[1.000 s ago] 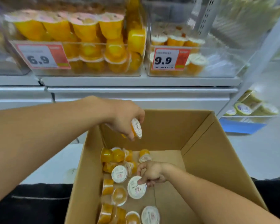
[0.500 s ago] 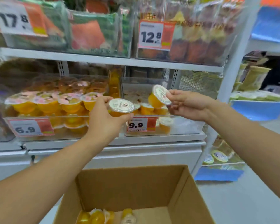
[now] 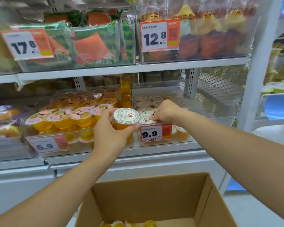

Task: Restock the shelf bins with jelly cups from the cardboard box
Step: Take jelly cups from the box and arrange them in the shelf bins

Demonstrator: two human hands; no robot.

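My left hand (image 3: pixel 110 133) grips an orange jelly cup with a white lid (image 3: pixel 126 116), held upright just in front of the clear bin marked 9.9 (image 3: pixel 184 141). My right hand (image 3: pixel 166 111) reaches over that bin's front wall and pinches a second white-lidded cup (image 3: pixel 145 120) at the front row inside. More white-lidded cups (image 3: pixel 156 99) fill the bin's left part. The cardboard box (image 3: pixel 154 199) stands open below, with a few orange cups (image 3: pixel 118 224) showing at its bottom edge.
A neighbouring bin marked 6.9 (image 3: pixel 47 145) holds pink-lidded orange cups (image 3: pixel 62 118). The shelf above carries packaged snacks behind tags 17.8 (image 3: pixel 26 44) and 12.8 (image 3: pixel 159 35). A white upright post (image 3: pixel 252 89) bounds the shelf on the right.
Both hands came up out of the box, each with a cup. My right hand has since lowered its cup into the 9.9 bin; my left hand moved right toward the bin.
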